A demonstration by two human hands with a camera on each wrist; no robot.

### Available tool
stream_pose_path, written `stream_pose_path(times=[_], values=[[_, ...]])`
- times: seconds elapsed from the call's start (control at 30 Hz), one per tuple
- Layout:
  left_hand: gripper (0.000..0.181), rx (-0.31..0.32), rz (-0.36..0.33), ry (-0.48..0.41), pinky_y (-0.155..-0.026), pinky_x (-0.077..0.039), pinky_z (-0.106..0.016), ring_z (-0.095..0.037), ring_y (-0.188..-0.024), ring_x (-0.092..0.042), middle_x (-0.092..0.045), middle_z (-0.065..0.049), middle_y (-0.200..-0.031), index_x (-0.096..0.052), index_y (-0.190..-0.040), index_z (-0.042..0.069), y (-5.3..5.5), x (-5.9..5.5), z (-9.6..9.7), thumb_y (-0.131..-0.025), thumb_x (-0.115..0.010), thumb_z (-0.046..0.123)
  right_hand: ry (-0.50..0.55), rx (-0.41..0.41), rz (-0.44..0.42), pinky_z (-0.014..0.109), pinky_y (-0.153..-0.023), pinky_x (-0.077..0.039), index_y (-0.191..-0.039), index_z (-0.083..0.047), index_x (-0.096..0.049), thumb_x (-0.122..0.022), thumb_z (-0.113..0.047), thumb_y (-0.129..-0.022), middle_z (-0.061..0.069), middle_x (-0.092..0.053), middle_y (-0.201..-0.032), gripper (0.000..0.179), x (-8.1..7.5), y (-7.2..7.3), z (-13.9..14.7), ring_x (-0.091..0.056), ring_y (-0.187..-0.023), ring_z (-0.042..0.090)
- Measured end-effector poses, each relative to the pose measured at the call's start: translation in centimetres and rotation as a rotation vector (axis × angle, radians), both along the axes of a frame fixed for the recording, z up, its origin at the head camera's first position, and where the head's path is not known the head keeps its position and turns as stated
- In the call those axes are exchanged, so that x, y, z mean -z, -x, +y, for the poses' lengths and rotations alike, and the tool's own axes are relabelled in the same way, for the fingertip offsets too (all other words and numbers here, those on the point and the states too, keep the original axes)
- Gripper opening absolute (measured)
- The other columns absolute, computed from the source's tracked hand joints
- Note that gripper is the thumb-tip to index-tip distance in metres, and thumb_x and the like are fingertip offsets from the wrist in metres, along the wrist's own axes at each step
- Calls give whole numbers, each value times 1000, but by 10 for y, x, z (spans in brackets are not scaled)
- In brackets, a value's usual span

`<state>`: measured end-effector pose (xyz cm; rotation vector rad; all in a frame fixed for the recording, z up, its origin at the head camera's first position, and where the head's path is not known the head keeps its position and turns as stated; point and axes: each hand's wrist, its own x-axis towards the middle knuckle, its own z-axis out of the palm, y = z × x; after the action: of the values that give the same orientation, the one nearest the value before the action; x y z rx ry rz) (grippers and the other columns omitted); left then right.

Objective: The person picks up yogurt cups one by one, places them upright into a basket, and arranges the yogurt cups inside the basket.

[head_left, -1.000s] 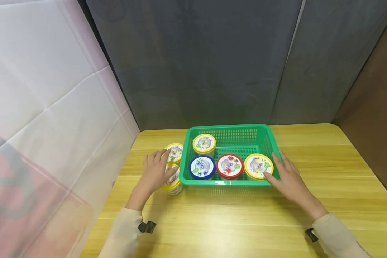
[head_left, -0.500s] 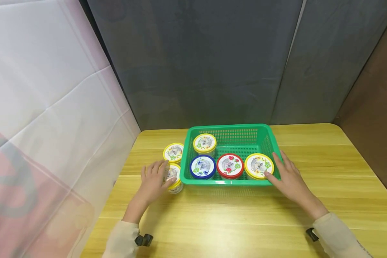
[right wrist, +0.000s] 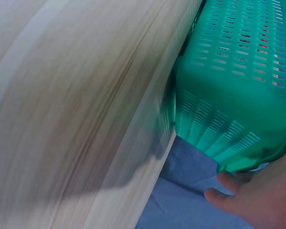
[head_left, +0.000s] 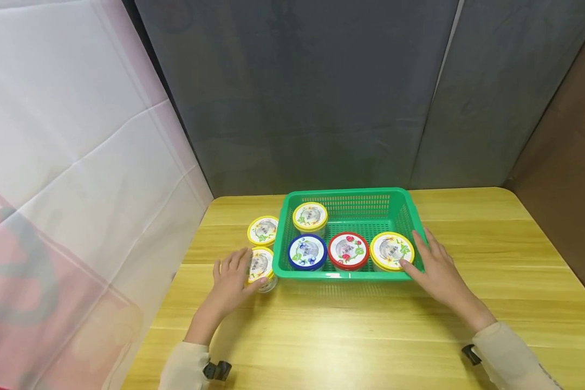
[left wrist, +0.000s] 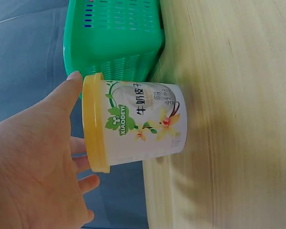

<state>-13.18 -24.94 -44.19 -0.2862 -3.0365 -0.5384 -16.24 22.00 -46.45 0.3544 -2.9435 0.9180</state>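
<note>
My left hand (head_left: 229,284) is at the near yellow-lidded cup (head_left: 260,264), which stands on the table left of the basket. In the left wrist view, the thumb and loosely spread fingers lie about the lid of this white cup (left wrist: 143,121), which has printed flowers. Just behind it is another yellow-lidded cup (head_left: 262,230). My right hand (head_left: 439,273) holds the right near corner of the green basket (head_left: 341,275), thumb over the rim and fingers outside. Inside are a blue-lidded cup (head_left: 307,252), a red-lidded cup (head_left: 348,251) and two yellow-lidded cups (head_left: 392,251).
The wooden table (head_left: 341,336) runs in front of the basket. A dark grey panel (head_left: 297,97) stands behind it, a pale printed sheet (head_left: 88,135) at the left and a brown panel (head_left: 565,151) at the right.
My left hand has drawn back from the far loose cup toward me, and both loose lids show more fully. The right hand and the basket have stayed in place.
</note>
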Motion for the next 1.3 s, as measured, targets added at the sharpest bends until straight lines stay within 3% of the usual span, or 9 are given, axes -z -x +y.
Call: stream_pose_path(times=[0.37, 0.8, 1.1, 1.3], values=[[94, -26, 19, 12, -115, -8, -70, -47, -144, -24, -31, -24, -158, -29, -153, -2, 1, 6, -1, -86, -72, 48, 8, 0, -7, 82, -105, -17, -160, -10, -10, -50, -56, -98, 25, -2, -166, 87, 1, 1, 1, -14, -145, 60], [99, -65, -4, -51, -117, -9, -63, -44, -140, -26, -32, -27, -155, -27, -153, -4, 0, 9, -8, -85, -73, 50, 9, 4, -8, 82, -105, -17, -160, -9, -11, -50, -56, -98, 24, -1, -166, 87, 1, 1, 1, -15, -145, 60], [96, -66, 25, -74, -115, -11, -63, -45, -138, -26, -32, -27, -153, -29, -152, -4, -4, 4, -14, -85, -74, 48, 7, 5, 2, 83, -103, -18, -160, -9, -10, -51, -55, -98, 22, 0, -167, 87, 0, 2, 2, -16, -144, 61], [95, -71, 79, -65, -113, -13, -63, -47, -136, -28, -35, -29, -150, -31, -150, -5, -4, -7, -16, -84, -75, 47, 7, 4, -2, 83, -103, -19, -160, -9, -11, -51, -55, -98, 23, 0, -167, 87, 1, 1, 1, -17, -144, 61]])
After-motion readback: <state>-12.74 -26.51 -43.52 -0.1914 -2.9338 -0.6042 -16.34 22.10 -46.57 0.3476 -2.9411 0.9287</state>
